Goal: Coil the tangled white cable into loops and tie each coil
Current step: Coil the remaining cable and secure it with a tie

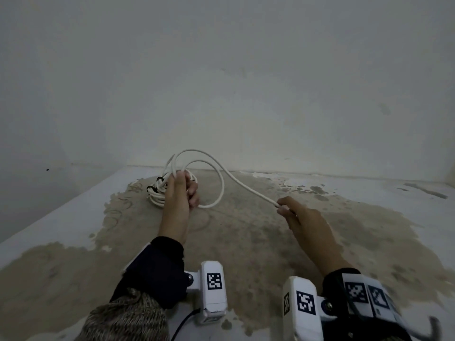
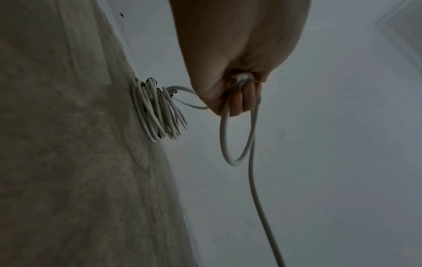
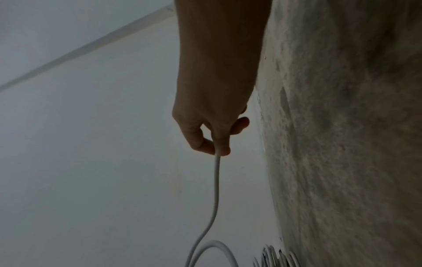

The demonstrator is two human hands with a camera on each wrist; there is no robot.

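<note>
A white cable (image 1: pixel 222 185) forms a raised loop above the stained floor. My left hand (image 1: pixel 181 190) grips the gathered loops in its fist; in the left wrist view the loop (image 2: pixel 237 137) hangs from the curled fingers (image 2: pixel 245 97). A straight stretch runs right to my right hand (image 1: pixel 286 209), which pinches the cable between thumb and forefinger (image 3: pixel 217 150). Behind the left hand lie finished white coils (image 1: pixel 157 193) with black ties (image 2: pixel 151 80), resting on the floor.
The floor (image 1: pixel 246 242) is grey-white with a wide sandy-brown stain. A plain wall (image 1: pixel 221 82) rises just behind the coils. A low ledge (image 1: pixel 344 177) runs along the wall's foot.
</note>
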